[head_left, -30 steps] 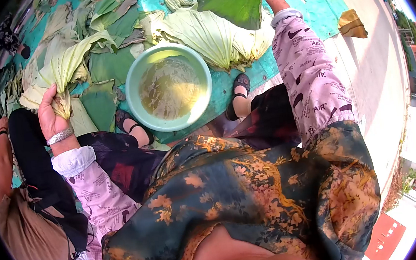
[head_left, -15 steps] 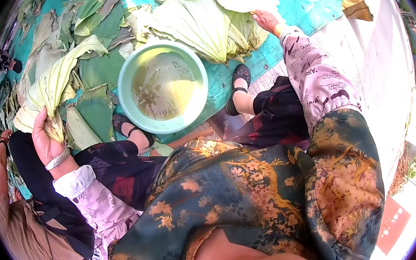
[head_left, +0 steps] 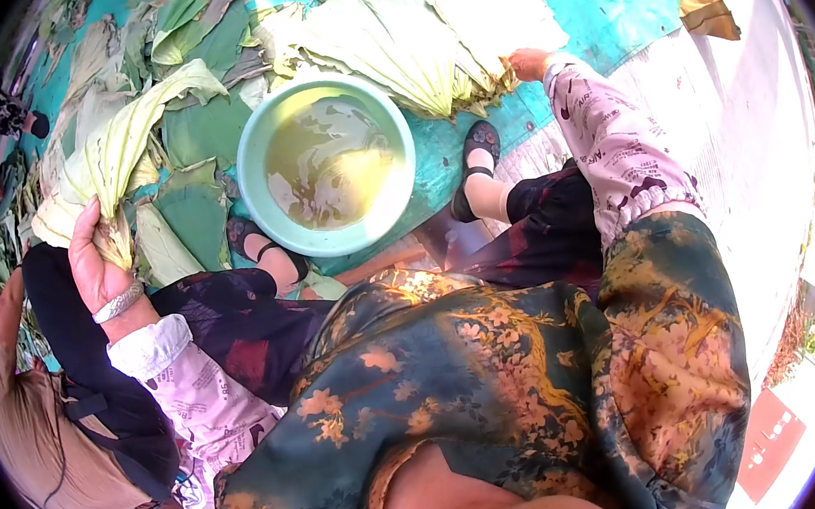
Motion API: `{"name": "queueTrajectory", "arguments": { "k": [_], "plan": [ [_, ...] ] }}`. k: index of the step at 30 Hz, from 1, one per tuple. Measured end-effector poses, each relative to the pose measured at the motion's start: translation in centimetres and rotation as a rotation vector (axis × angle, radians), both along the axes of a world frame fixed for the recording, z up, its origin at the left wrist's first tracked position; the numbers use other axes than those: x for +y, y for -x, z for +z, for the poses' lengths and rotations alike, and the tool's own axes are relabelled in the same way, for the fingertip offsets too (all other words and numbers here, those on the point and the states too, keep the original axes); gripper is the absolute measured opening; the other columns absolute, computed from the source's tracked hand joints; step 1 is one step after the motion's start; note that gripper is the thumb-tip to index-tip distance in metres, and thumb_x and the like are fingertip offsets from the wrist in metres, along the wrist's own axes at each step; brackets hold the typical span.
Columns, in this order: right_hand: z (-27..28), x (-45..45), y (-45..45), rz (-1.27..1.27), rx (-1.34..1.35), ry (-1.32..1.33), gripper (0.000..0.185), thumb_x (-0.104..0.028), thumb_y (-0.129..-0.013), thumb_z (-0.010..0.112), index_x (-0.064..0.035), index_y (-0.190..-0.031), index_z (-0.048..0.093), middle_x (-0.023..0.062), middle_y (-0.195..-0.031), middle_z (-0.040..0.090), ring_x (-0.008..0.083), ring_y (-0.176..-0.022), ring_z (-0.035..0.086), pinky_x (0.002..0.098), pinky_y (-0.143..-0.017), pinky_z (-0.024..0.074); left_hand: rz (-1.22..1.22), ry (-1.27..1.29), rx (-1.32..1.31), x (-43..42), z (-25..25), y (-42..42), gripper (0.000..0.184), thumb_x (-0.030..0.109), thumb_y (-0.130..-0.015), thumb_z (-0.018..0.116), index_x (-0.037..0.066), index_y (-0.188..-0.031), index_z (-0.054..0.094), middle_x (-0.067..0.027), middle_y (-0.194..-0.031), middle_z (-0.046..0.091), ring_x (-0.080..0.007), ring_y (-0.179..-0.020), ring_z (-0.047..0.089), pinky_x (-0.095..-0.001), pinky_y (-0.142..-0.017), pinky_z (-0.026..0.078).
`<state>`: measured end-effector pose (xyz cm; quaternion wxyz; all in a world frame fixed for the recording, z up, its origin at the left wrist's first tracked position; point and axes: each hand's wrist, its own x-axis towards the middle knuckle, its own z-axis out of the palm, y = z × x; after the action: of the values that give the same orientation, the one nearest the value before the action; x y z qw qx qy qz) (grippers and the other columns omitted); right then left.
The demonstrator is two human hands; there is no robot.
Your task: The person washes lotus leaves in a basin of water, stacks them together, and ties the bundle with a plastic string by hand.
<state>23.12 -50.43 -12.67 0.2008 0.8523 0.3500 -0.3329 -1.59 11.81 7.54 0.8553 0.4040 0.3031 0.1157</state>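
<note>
My left hand (head_left: 99,264), with a bracelet at its wrist, is closed around the gathered base of a pale green, ribbed leaf (head_left: 127,144), which looks like a lotus leaf. The leaf fans out upward from my fingers. My right hand (head_left: 531,63) touches the right edge of a fanned stack of similar leaves (head_left: 396,35); its fingers are mostly hidden. Between my hands stands a pale green basin (head_left: 246,157) with cloudy, yellowish water in it.
Darker green leaves (head_left: 195,133) lie in layers left of the basin on a turquoise sheet (head_left: 599,5). A brown scrap (head_left: 708,12) lies at the right. My shoes (head_left: 479,144) flank the basin. At left, another person in a brown top (head_left: 62,435) sits close by.
The top leaf at my right hand was raised and is now down flat on the stack. My right hand has lowered with it. My left hand keeps its grip.
</note>
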Motion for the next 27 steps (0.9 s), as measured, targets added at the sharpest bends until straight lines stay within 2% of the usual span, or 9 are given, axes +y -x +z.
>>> {"name": "queueTrajectory", "arguments": {
  "k": [2,5,7,9,11,13,15,20,27],
  "plan": [
    [-1.5,0.2,-1.4,-0.127,-0.106,0.002,0.026,-0.005,-0.076,0.045,-0.0032,-0.099,0.056,0.0152,-0.09,0.062,0.0291,-0.084,0.06,0.0374,-0.069,0.0481,-0.03,-0.041,0.015,-0.4,-0.5,0.2,0.021,-0.002,-0.077,0.055,-0.008,-0.098,0.055,-0.0159,-0.094,0.062,-0.0254,-0.084,0.061,-0.034,-0.08,0.051],
    [2.2,6.7,-1.4,-0.312,-0.286,-0.357,0.044,-0.012,-0.079,0.049,-0.0108,-0.123,0.044,0.0153,-0.109,0.056,0.0291,-0.107,0.05,0.0368,-0.089,0.0401,-0.031,-0.081,0.027,-2.4,-0.3,0.2,0.016,-0.001,-0.077,0.056,-0.005,-0.092,0.057,-0.0135,-0.088,0.063,-0.0225,-0.075,0.062,-0.0316,-0.07,0.052],
    [5.9,13.9,-1.7,-0.278,-0.288,-0.508,0.044,-0.018,-0.081,0.054,-0.0094,-0.123,0.043,0.0151,-0.117,0.051,0.0284,-0.11,0.048,0.0369,-0.091,0.0392,-0.014,-0.076,-0.064,-3.9,-0.5,-0.2,0.015,0.0,-0.077,0.057,-0.004,-0.092,0.057,-0.0137,-0.087,0.062,-0.0222,-0.074,0.063,-0.0324,-0.066,0.054],
    [8.2,20.5,-1.7,-0.217,-0.315,-0.852,0.045,-0.023,-0.082,0.056,-0.009,-0.123,0.043,0.0153,-0.116,0.052,0.0281,-0.109,0.049,0.0362,-0.091,0.0391,-0.049,-0.085,-0.078,-3.7,-1.5,-0.5,0.02,-0.002,-0.077,0.057,-0.006,-0.096,0.056,-0.0141,-0.091,0.062,-0.023,-0.078,0.063,-0.0344,-0.071,0.054],
    [12.7,27.9,1.4,-0.218,-0.154,-1.154,0.048,-0.029,-0.081,0.058,-0.0085,-0.122,0.043,0.015,-0.115,0.052,0.0275,-0.109,0.049,0.0354,-0.091,0.0393,-0.059,-0.093,-0.134,-4.2,-1.7,-1.0,0.023,-0.003,-0.076,0.057,-0.007,-0.098,0.054,-0.0143,-0.092,0.061,-0.0234,-0.081,0.062,-0.0353,-0.073,0.053],
    [17.6,33.6,6.4,0.038,-0.13,-1.304,0.052,-0.033,-0.08,0.059,-0.0081,-0.123,0.043,0.016,-0.117,0.051,0.0278,-0.109,0.049,0.0352,-0.091,0.0389,-0.091,-0.114,-0.149,-4.5,-1.8,-1.4,0.026,-0.005,-0.075,0.057,-0.007,-0.101,0.054,-0.0144,-0.094,0.061,-0.0237,-0.083,0.062,-0.036,-0.074,0.053],
    [21.4,36.8,11.5,0.191,0.033,-1.408,0.056,-0.035,-0.079,0.061,-0.0076,-0.124,0.042,0.0176,-0.12,0.048,0.0298,-0.111,0.046,0.0365,-0.093,0.0375,-0.123,-0.099,-0.177,-4.9,-1.9,-1.7,0.028,-0.006,-0.075,0.057,-0.006,-0.103,0.053,-0.0143,-0.095,0.061,-0.024,-0.084,0.062,-0.0365,-0.075,0.053],
    [20.7,40.4,15.8,0.397,-0.09,-1.42,0.068,-0.039,-0.074,0.065,-0.0068,-0.128,0.037,0.0191,-0.122,0.045,0.0325,-0.114,0.042,0.0388,-0.096,0.034,-0.138,-0.04,-0.241,-6.7,-0.9,-1.9,0.028,-0.01,-0.072,0.057,-0.006,-0.1,0.055,-0.0142,-0.093,0.061,-0.0243,-0.081,0.062,-0.0352,-0.071,0.054],
    [19.8,39.0,14.1,-0.026,0.356,-1.441,0.068,-0.032,-0.075,0.066,-0.0075,-0.13,0.035,0.016,-0.119,0.049,0.0272,-0.11,0.049,0.0326,-0.092,0.0387,-0.183,0.024,-0.306,-6.8,-1.0,-1.7,0.023,0.001,-0.079,0.061,-0.005,-0.1,0.056,-0.0126,-0.093,0.061,-0.0213,-0.081,0.062,-0.0323,-0.07,0.053]
  ]
}}
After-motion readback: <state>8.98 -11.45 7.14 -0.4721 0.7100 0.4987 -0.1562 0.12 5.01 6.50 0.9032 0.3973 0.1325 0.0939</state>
